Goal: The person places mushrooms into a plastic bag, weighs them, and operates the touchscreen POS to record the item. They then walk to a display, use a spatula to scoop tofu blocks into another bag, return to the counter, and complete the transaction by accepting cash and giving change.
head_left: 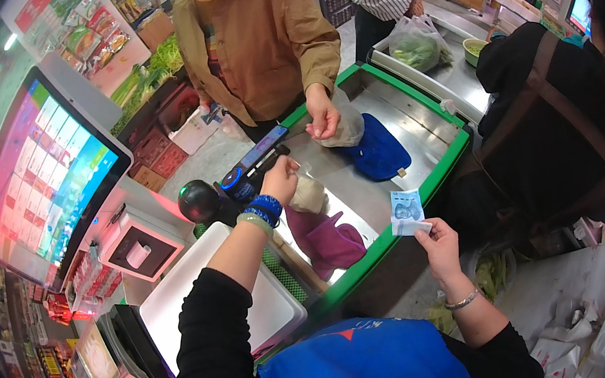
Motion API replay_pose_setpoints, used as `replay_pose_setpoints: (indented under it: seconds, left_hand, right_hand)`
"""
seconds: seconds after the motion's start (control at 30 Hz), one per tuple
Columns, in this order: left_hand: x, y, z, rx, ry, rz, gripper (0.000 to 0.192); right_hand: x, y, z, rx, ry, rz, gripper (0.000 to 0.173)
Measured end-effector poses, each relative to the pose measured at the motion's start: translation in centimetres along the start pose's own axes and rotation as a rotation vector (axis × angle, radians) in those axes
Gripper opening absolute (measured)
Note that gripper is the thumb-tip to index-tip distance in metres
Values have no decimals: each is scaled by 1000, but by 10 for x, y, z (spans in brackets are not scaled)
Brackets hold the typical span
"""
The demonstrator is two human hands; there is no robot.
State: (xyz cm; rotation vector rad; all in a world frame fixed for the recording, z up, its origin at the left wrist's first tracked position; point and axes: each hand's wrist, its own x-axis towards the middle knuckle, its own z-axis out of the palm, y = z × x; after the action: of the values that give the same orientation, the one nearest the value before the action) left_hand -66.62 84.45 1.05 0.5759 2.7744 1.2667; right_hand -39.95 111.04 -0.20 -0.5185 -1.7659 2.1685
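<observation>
My right hand (439, 245) pinches a blue banknote (407, 212) by its lower edge, above the green rim of the metal counter (344, 281). Over the counter reaches my left hand (281, 180), with blue bands at the wrist; its fingers are at the top of a clear plastic bag with pale contents (308, 194). Whether it grips the bag is hard to tell. A purple cloth (333, 242) lies just below that bag. Across the counter, a person in a brown jacket holds out a hand (322, 113) over another plastic bag (348, 124) beside a blue cloth (381, 149).
A large touchscreen (51, 178) stands at left, above a white-topped scale (218, 293). A scanner-like black device (252, 164) stands by my left hand. At right, a person in black (554, 124) is close to the counter. A bag of green vegetables (416, 48) sits on the far counter.
</observation>
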Motion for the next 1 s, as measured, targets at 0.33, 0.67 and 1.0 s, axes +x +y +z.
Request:
replay_pose_setpoints:
  seconds: [0.33,0.67,1.0]
  left_hand:
    - [-16,0,25,101,-193,-70,27]
    - [-53,74,-19,-275,-250,147,56]
    - [-177,118,-85,-419,-52,-67,24]
  right_hand:
    - [4,-3,18,57,-65,-33,18]
    - [22,-55,55,-23,-135,-75,10]
    - [11,-99,176,-110,-683,-110,17]
